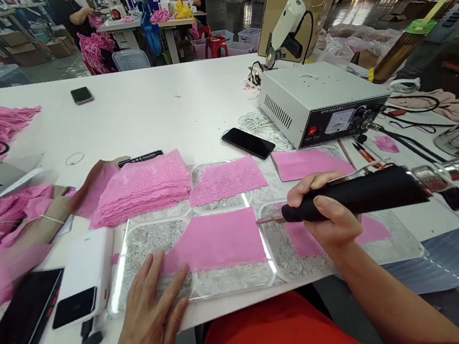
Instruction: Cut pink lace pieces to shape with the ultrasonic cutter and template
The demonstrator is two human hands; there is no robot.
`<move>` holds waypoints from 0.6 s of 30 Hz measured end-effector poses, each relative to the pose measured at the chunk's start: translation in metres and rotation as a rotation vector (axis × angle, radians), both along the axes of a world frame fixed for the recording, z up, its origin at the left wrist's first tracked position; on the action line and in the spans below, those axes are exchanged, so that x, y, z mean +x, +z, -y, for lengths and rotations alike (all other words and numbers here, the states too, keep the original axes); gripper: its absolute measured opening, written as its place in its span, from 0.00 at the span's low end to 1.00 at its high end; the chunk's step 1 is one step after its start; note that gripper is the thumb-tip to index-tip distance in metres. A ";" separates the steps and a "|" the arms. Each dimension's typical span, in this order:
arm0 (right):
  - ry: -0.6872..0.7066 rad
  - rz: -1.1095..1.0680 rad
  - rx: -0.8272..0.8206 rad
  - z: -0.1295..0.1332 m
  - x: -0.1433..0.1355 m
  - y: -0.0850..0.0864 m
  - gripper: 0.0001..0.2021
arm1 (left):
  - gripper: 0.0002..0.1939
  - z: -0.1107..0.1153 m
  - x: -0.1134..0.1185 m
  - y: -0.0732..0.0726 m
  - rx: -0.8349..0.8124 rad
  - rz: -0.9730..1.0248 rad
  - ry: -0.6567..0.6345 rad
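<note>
Head view shows the right hand with its fingers curled tight around a black handheld cutting tool, whose metal tip rests at the right edge of a pink fabric piece lying flat on a clear plate at the near edge of the white table. Beside it, the left hand lies flat with fingers spread and gripping nothing, fingertips pressing the fabric's left edge, while a stack of pink lace sits just behind and a grey control box stands further back to the right.
</note>
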State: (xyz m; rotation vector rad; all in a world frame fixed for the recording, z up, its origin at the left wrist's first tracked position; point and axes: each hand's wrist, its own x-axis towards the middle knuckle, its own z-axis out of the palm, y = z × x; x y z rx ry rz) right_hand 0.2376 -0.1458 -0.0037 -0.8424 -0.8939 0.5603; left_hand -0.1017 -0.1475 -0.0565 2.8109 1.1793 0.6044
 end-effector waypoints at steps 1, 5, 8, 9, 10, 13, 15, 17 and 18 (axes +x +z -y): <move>0.002 -0.006 -0.004 0.003 0.000 0.001 0.08 | 0.23 0.000 0.001 0.000 0.000 0.005 -0.002; 0.062 -0.007 -0.009 0.015 0.000 0.003 0.09 | 0.24 -0.001 0.003 0.001 0.003 0.011 -0.006; 0.110 0.009 -0.013 0.021 0.000 0.002 0.08 | 0.23 -0.001 0.003 0.001 0.000 0.003 0.001; 0.118 0.010 -0.012 0.022 0.000 0.001 0.07 | 0.23 -0.001 0.003 0.001 -0.002 0.002 0.004; 0.126 0.009 -0.009 0.023 0.000 0.000 0.07 | 0.23 -0.001 0.003 0.001 -0.003 0.002 0.006; 0.150 0.001 0.002 0.023 0.000 -0.001 0.07 | 0.22 0.000 0.003 0.001 -0.001 -0.002 0.005; 0.160 0.001 0.002 0.023 -0.001 -0.002 0.06 | 0.22 0.000 0.003 0.001 0.001 -0.012 0.001; 0.155 0.005 0.000 0.022 -0.003 -0.002 0.06 | 0.22 0.000 0.003 0.002 0.003 -0.018 0.000; 0.150 0.010 0.001 0.022 -0.003 -0.002 0.06 | 0.21 0.000 0.002 0.002 0.006 -0.019 0.001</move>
